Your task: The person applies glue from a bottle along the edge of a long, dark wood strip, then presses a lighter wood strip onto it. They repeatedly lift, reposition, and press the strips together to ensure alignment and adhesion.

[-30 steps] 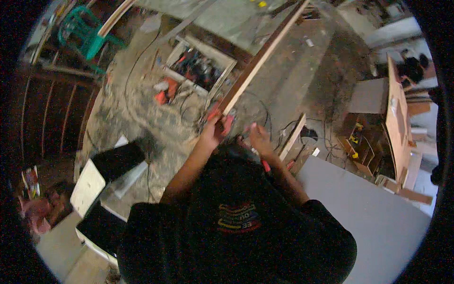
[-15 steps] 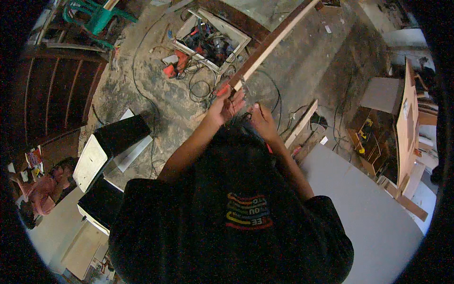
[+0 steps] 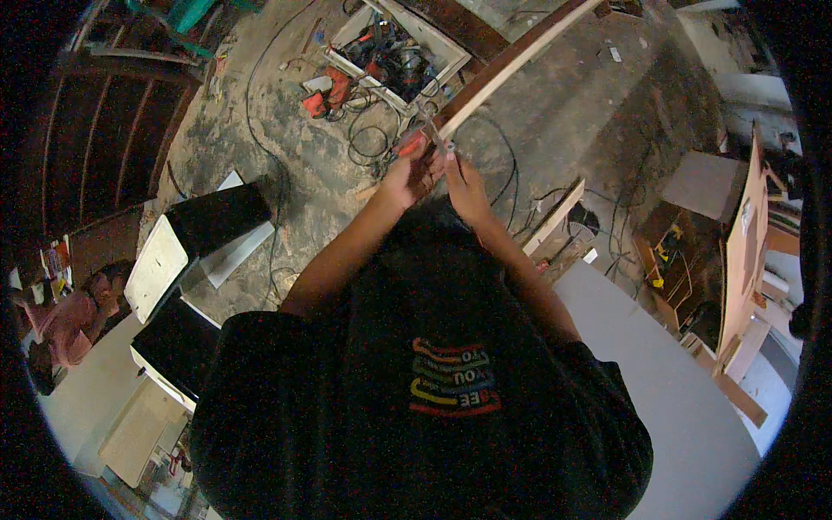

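A long wooden board [image 3: 511, 65], brown on one face and pale along its edge, runs from the upper right down to my hands. My left hand [image 3: 412, 180] is at the board's near end, its fingers curled round a tool with a red-orange part [image 3: 412, 144]. A greyish, metal-looking piece crosses the board just above it; the tool's kind is not clear. My right hand [image 3: 466, 189] is closed, its fingertips brought together at the pale edge of the board's end. What those fingers pinch is too small to make out.
Beyond my left hand, a wooden tray [image 3: 400, 97] holds tools and cables, with an orange power tool [image 3: 327, 94] beside it. Cables cross the floor. Black-and-white box-like pieces [image 3: 162, 257] stand left. A grey panel [image 3: 646, 373] lies right, near wooden boards [image 3: 741, 251].
My right hand has moved up and left to the board's end, beside my left hand. The left hand's fingers have curled in more. The whole view has shifted slightly.
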Demonstrator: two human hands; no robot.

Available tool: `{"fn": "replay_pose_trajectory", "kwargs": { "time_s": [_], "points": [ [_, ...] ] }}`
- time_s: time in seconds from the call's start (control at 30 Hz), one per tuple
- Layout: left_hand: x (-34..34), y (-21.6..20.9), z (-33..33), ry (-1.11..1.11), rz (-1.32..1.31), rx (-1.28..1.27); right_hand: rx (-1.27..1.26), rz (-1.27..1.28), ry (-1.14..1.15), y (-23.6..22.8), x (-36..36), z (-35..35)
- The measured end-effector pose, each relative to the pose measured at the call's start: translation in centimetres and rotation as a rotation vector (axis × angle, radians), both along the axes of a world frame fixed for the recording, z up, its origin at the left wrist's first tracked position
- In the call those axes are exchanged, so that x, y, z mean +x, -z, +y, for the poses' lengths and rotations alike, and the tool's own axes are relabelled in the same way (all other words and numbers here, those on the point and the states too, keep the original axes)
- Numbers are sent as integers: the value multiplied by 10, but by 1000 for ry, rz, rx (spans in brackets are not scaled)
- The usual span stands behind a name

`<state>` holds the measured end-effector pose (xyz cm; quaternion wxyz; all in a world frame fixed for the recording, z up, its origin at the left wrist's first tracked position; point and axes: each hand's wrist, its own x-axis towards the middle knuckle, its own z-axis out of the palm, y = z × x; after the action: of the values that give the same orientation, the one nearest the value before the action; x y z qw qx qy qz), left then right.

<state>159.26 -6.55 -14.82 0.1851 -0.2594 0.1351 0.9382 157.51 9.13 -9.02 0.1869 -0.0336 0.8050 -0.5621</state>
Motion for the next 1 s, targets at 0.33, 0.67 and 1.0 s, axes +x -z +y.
{"fn": "replay_pose_trajectory", "kwargs": {
  "time_s": [0.33, 0.67, 1.0],
  "points": [
    [2, 13, 2, 15, -141, -74, 139, 147, -85, 10, -13, -17],
    [-2, 17, 6, 15, -123, -123, 290, 306, -147, 26, -14, -15],
    [-3, -2, 4, -30, 21, -45, 194, 42, -49, 35, 9, 53]
  ]
}}
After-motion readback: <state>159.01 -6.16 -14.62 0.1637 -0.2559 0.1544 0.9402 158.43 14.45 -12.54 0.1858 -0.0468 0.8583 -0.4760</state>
